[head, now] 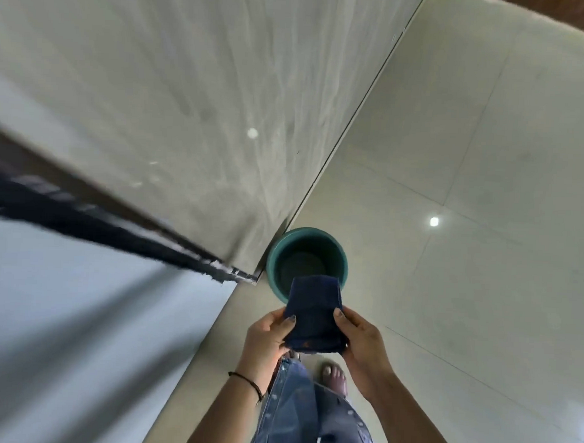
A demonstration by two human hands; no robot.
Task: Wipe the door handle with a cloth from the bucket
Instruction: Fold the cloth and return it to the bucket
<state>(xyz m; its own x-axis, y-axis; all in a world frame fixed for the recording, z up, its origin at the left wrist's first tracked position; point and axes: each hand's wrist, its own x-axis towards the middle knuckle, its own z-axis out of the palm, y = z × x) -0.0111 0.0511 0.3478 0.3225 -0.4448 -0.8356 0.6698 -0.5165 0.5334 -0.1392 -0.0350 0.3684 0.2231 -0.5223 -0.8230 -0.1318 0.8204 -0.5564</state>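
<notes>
A folded dark blue cloth (313, 314) is held between both hands above the floor. My left hand (269, 337) grips its left edge and my right hand (362, 345) grips its right edge, thumbs on top. Just beyond the cloth a teal bucket (276, 254) stands on the floor against the wall's corner; the cloth's far end hides part of the bucket's near rim. No door handle can be made out in this view.
A pale wall panel (189, 99) rises on the left, with a dark blurred edge (100, 223) running towards the bucket. Glossy beige floor tiles (467, 229) spread to the right. My jeans (309, 416) and a bare foot (335, 377) are below the hands.
</notes>
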